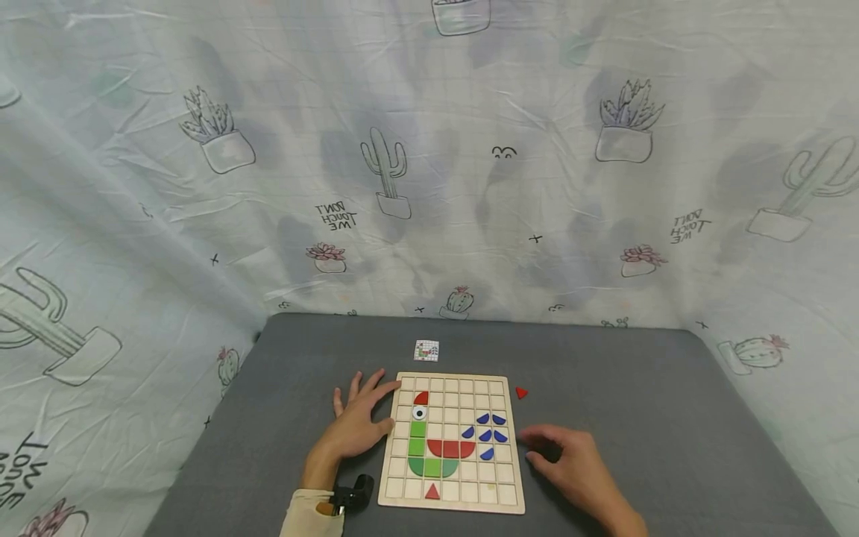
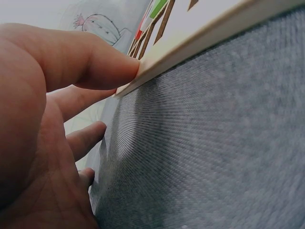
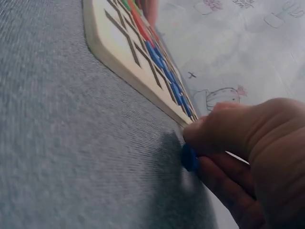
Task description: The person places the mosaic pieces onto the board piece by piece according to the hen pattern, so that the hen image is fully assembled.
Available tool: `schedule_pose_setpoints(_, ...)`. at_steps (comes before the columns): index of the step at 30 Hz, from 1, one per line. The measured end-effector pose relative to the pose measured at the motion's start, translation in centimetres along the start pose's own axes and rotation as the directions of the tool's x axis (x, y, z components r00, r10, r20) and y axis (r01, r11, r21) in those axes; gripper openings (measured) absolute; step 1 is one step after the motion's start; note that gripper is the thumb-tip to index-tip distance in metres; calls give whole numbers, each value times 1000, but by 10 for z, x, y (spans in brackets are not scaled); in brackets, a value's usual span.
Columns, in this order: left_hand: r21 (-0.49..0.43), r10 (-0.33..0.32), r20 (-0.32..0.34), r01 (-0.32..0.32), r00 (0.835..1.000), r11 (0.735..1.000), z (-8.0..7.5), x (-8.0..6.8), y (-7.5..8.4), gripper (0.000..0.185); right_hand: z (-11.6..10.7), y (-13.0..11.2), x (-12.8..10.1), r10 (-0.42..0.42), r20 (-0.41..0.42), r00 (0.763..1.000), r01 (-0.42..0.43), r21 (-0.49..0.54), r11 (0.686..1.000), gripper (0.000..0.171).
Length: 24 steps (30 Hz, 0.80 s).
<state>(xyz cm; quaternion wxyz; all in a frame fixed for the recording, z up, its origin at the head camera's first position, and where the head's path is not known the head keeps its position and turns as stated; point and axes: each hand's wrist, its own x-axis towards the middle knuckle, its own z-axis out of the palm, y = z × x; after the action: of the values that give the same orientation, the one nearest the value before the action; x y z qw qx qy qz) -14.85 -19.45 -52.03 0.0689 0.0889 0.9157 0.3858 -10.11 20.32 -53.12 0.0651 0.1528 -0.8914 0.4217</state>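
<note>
A wooden grid board [image 1: 483, 473] lies on the grey table with a bird-like pattern of flat pieces. Against its left edge rest the thumb and index finger of my left hand [image 1: 359, 425], the other fingers spread. My right hand [image 1: 577, 466] is beside the right edge, low over the table. It pinches a small blue piece [image 3: 189, 157], which the fingers hide in the head view. Several blue leaf-shaped pieces [image 1: 485, 435] sit in the board's right cells. A red row [image 1: 451, 449], green pieces [image 1: 417, 447] and an eye piece [image 1: 419, 412] lie left of them.
Beyond the board lies a small printed card [image 1: 426, 350] with a similar picture. A loose red piece [image 1: 521, 392] is on the table off the upper right edge. Patterned cloth [image 1: 470, 186] hangs behind the table [image 1: 637, 403] and along both sides.
</note>
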Motion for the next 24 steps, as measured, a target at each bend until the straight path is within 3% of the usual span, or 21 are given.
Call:
schedule_pose_setpoints(7, 2, 13, -13, -13, 1000, 1000, 0, 1, 1, 65, 2, 4, 0, -55, -100, 993, 47, -85, 995, 45)
schedule_pose_setpoints(14, 5, 2, -12, -2, 1000, 1000, 0, 1, 2, 65, -10, 14, -13, -93, -180, 979, 71, -124, 990, 47)
schedule_pose_setpoints(18, -4, 1, -12, -1, 1000, 1000, 1, 0, 1, 65, -17, 16, -22, -27, -165, 986, 6, -132, 991, 45)
schedule_pose_setpoints(24, 0, 0, -10, 0, 1000, 1000, 2, 0, -1, 65, -25, 9, -33, 155, -77, 985, -163, -118, 980, 39)
